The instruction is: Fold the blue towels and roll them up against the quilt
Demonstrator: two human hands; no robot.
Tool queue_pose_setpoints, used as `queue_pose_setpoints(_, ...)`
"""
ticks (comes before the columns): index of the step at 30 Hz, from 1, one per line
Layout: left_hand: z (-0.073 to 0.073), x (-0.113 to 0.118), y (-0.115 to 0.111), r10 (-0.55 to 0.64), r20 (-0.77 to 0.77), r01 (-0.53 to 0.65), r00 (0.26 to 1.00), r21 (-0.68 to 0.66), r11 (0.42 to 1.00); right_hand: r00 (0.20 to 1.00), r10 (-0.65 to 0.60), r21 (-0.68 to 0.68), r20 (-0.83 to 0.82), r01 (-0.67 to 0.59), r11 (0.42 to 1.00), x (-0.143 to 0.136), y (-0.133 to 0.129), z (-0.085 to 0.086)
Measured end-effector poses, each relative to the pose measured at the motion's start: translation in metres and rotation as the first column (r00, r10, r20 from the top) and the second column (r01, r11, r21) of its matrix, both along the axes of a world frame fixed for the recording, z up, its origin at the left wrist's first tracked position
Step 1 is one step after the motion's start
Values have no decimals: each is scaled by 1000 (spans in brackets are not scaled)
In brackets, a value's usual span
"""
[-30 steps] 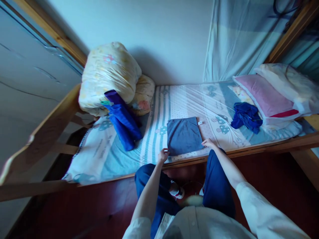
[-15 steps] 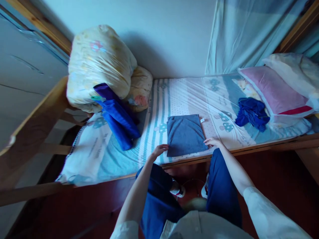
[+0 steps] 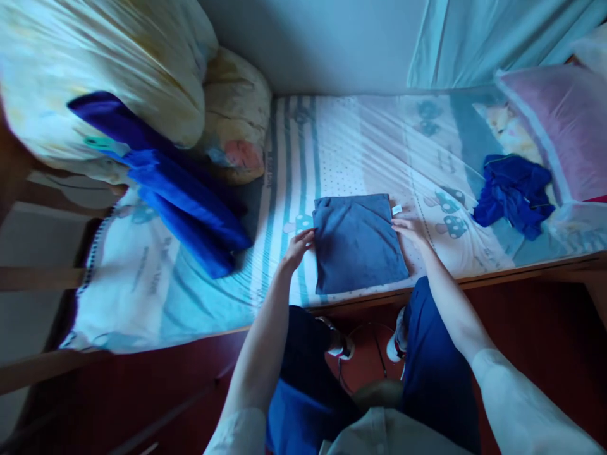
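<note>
A grey-blue towel (image 3: pixel 358 246), folded into a near square, lies flat on the bed in front of me, a small white tag (image 3: pixel 397 209) sticking out at its upper right. My left hand (image 3: pixel 300 248) is at the towel's left edge, fingers stretched towards it and lightly bent. On the other side, my right hand (image 3: pixel 410 231) rests by the right edge just below the tag, its fingers extended. Neither hand has the cloth wrapped in its fingers. Whether the fingertips press on the edges is hard to make out.
Blue clothing (image 3: pixel 190 199) hangs on a green hanger to the left, against a big yellowish bedding bundle (image 3: pixel 118 69). A crumpled blue garment (image 3: pixel 515 193) lies to the right, near a pink pillow (image 3: pixel 566 120). The wooden bed edge (image 3: pixel 521 278) runs before my knees.
Both hands have slid from the towel's near corners up along its sides, away from me. The towel stays flat. My view has moved closer to the bed.
</note>
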State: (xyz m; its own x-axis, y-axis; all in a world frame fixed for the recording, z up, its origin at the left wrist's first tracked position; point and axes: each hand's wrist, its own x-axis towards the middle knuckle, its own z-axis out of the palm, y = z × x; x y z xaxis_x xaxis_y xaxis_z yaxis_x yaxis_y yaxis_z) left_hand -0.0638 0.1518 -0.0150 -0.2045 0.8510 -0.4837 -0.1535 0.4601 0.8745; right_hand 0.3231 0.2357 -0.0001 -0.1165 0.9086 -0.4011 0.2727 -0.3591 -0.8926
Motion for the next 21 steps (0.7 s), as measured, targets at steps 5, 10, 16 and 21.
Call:
queue_pose_setpoints(5,-7,2,29,8,-6,-8,1000,13,1000,999,-30,44,12,30,999,-17,16,-8)
queue_pose_setpoints(10,-16,3,51,63,-6,-63,998,15,998,999,-24,122,21,22,992,-30,31,-15)
queue_pose_setpoints(16,-27,-4,68,80,-37,-78,996,39,996,1000,-4,166,21,1,986,-31,47,-24)
queue_pose_setpoints(21,-33,-13,81,69,-51,-65,996,81,995,1000,-23,166,21,19,986,-32,63,-37)
